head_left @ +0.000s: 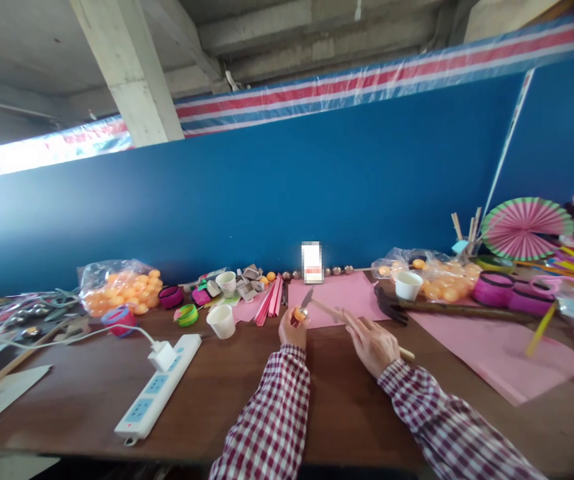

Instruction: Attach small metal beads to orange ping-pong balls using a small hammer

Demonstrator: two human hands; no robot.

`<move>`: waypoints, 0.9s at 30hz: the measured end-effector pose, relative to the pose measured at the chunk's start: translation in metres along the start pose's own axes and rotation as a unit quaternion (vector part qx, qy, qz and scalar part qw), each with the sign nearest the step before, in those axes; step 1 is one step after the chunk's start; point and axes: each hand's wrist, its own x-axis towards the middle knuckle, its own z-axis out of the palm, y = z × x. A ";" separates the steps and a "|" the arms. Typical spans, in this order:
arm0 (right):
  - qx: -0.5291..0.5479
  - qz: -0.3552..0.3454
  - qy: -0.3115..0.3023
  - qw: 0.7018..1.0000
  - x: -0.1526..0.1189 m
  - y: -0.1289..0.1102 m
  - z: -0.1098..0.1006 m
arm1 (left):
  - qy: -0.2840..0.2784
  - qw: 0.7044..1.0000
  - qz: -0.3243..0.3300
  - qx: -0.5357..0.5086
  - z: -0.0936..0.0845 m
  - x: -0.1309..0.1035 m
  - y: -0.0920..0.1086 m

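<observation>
1. Wooden stick (pixel 331 311), over the table (pixel 339 413) and pink sheet (pixel 361 293): probably light and stiff, best gripped mid-length.
2. Its long axis slants; one end points left and away, near the orange ball (pixel 299 315), the other emerges by the right wrist.
3. Right hand (pixel 375 343): fingers together, closed on the stick.
4. Left hand (pixel 293 331): fingers clamped on the ball, likely light, smooth and dentable; pinch its sides gently.

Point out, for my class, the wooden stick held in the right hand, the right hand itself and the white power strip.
Wooden stick (pixel 330 311): head view, bare length beyond the fingers.
Right hand (pixel 375 345): head view, back of the hand.
White power strip (pixel 157 385): head view, blue socket panel near mid-length.
</observation>
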 end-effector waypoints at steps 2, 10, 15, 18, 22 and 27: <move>0.001 0.000 0.003 1.000 0.000 0.000 0.000 | 0.003 1.000 0.002 -0.001 0.000 0.000 -0.001; 0.008 -0.001 -0.002 1.000 0.000 0.000 0.001 | 0.000 1.000 0.006 0.003 0.000 0.000 -0.001; 0.001 -0.008 -0.026 1.000 0.000 0.000 0.003 | 0.001 1.000 0.002 0.012 0.000 0.000 -0.001; 0.007 0.027 -0.009 1.000 0.001 0.005 0.005 | 0.002 1.000 0.003 0.015 0.000 0.000 0.001; 0.005 0.073 -0.007 0.997 0.005 0.018 0.009 | -0.003 1.000 0.011 0.028 -0.001 -0.002 0.003; -0.035 0.143 -0.041 0.988 0.008 0.035 0.012 | -0.014 0.999 0.018 0.045 -0.002 -0.003 0.002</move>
